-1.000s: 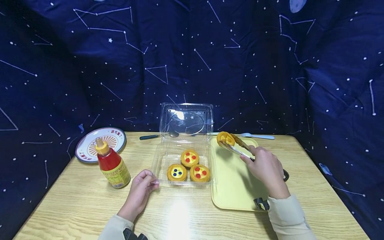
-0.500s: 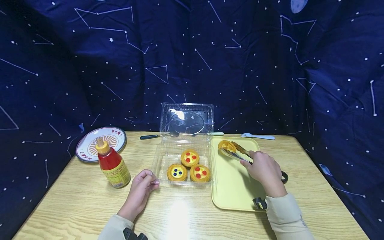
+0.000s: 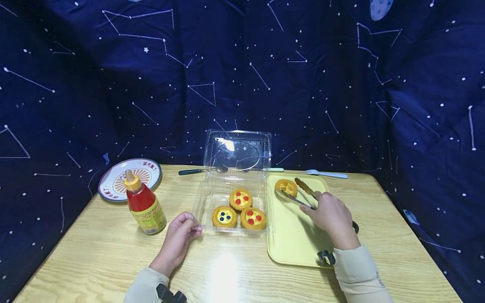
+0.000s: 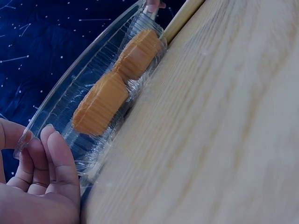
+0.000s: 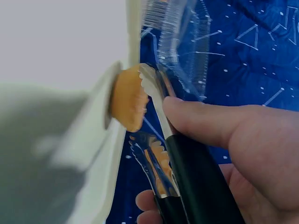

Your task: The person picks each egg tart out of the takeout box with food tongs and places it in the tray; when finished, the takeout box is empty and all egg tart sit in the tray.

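My left hand point(image 3: 177, 237) pinches the near left corner of an open clear plastic clamshell box point(image 3: 206, 195). Three egg tarts sit inside: one with blue dots point(image 3: 224, 216), two with red dots point(image 3: 241, 198). In the left wrist view, thumb and fingers meet at the box's rim point(image 4: 65, 84). My right hand point(image 3: 335, 219) grips black-handled metal tongs point(image 3: 306, 188), whose arms are spread apart. Another egg tart point(image 3: 286, 187), with a plain yellow top, rests on the far left of the yellow tray point(image 3: 295, 240). The right wrist view shows this tart point(image 5: 128, 99) beside one tong tip.
On the left stand a red sauce bottle point(image 3: 145, 209) with a yellow cap and, behind it, a patterned plate point(image 3: 113, 179). A dark-handled spoon point(image 3: 191, 171) and a pale blue fork point(image 3: 327, 174) lie along the back edge, before a starry curtain.
The tongs have lowered the plain-topped tart onto the tray, and their arms have spread away from it. My left hand stays at the box corner.
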A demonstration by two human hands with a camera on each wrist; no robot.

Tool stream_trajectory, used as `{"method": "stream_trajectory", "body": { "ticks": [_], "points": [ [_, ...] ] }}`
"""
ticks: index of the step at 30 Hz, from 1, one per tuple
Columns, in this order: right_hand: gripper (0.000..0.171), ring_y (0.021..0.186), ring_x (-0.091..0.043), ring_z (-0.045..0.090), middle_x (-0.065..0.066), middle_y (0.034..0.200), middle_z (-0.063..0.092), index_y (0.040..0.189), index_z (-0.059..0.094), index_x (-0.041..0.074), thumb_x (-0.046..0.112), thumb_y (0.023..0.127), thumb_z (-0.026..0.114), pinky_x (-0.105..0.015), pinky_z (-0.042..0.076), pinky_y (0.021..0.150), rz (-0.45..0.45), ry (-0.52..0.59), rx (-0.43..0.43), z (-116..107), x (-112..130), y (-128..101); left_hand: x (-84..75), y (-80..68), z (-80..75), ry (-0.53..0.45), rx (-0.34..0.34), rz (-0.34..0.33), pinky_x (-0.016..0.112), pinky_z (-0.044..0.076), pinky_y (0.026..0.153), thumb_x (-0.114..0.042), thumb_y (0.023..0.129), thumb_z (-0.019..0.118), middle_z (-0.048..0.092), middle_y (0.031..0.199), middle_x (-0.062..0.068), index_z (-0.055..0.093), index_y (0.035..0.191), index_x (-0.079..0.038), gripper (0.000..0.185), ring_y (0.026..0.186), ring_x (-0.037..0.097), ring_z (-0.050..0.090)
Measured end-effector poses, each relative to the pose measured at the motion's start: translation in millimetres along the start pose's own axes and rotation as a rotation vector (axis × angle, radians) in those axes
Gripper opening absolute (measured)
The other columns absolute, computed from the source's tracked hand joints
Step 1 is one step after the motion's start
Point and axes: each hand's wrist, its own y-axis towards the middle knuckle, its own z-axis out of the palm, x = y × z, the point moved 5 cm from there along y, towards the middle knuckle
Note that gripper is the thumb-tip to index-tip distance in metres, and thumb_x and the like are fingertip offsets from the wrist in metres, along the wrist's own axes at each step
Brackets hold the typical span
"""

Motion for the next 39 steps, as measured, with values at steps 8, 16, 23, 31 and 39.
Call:
{"method": "stream_trajectory", "body": {
  "ticks": [8,16,23,31,39],
  "points": [
    [0.077,0.095,-0.051,0.059,-0.028,0.116,0.061,0.135,0.055,0.002,0.060,0.085,0.066,-0.054,0.048,0.059,0.006,0.031,-0.037,-14.2,0.6,-6.9,-0.6,0.3,1.0,0.005,0.001,-0.004,0.026,0.055,0.066,0.002,0.090,0.052,0.056,0.079,0.008,0.050,0.083,-0.005,0.010,0.072,0.016,0.060],
    [0.082,0.100,-0.049,0.059,-0.025,0.122,0.060,0.140,0.051,0.001,0.060,0.085,0.065,-0.057,0.049,0.067,-0.052,0.046,-0.098,-25.0,12.9,-15.1,0.4,0.1,0.6,-0.014,-0.006,-0.014,0.025,0.055,0.065,0.004,0.090,0.050,0.056,0.078,0.007,0.051,0.082,-0.005,0.012,0.070,0.016,0.060],
    [0.071,0.101,-0.045,0.061,-0.021,0.118,0.064,0.136,0.055,0.002,0.052,0.088,0.068,-0.060,0.049,0.075,-0.167,0.079,-0.190,-32.6,34.3,-25.6,-0.8,-0.2,1.6,-0.011,0.000,-0.006,0.025,0.055,0.065,0.004,0.089,0.051,0.056,0.078,0.007,0.050,0.082,-0.005,0.011,0.070,0.016,0.060],
    [0.064,0.095,-0.040,0.065,-0.014,0.114,0.067,0.134,0.059,0.008,0.048,0.085,0.073,-0.057,0.053,0.069,-0.244,0.062,-0.235,-22.4,58.3,-31.7,1.4,0.0,2.5,-0.005,0.004,-0.008,0.024,0.055,0.065,0.004,0.090,0.050,0.056,0.077,0.007,0.050,0.082,-0.004,0.012,0.070,0.015,0.060],
    [0.062,0.092,-0.038,0.067,-0.010,0.111,0.069,0.131,0.061,0.009,0.049,0.085,0.073,-0.054,0.054,0.067,-0.303,0.015,-0.224,-11.1,79.7,-31.7,0.1,0.0,1.8,-0.001,-0.006,-0.009,0.024,0.055,0.065,0.004,0.090,0.050,0.057,0.077,0.008,0.050,0.082,-0.004,0.011,0.070,0.016,0.061]
  ]
}}
